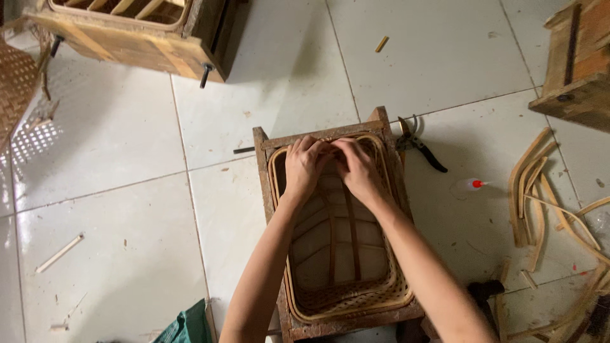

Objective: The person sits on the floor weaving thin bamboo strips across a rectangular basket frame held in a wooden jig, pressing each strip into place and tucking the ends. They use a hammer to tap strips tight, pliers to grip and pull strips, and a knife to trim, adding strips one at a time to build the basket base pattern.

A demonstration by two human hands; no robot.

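A woven bamboo basket point(346, 298) sits inside a rough wooden frame point(262, 184) on the tiled floor. Both my hands reach down to its far rim. My left hand point(305, 164) has its fingers curled over the far edge of the basket. My right hand point(356, 166) lies beside it, fingertips pressing the same rim where the two hands meet. Whatever is pinched under the fingers is hidden. Inside the basket, thin bamboo strips cross the bottom.
Black-handled cutters point(419, 147) lie right of the frame. A small clear bottle with a red cap point(471, 185) lies farther right. Curved bamboo strips point(534, 190) are piled at right. Other wooden frames point(140, 38) point(575, 63) stand at the top corners. A woven panel point(16, 82) is at left.
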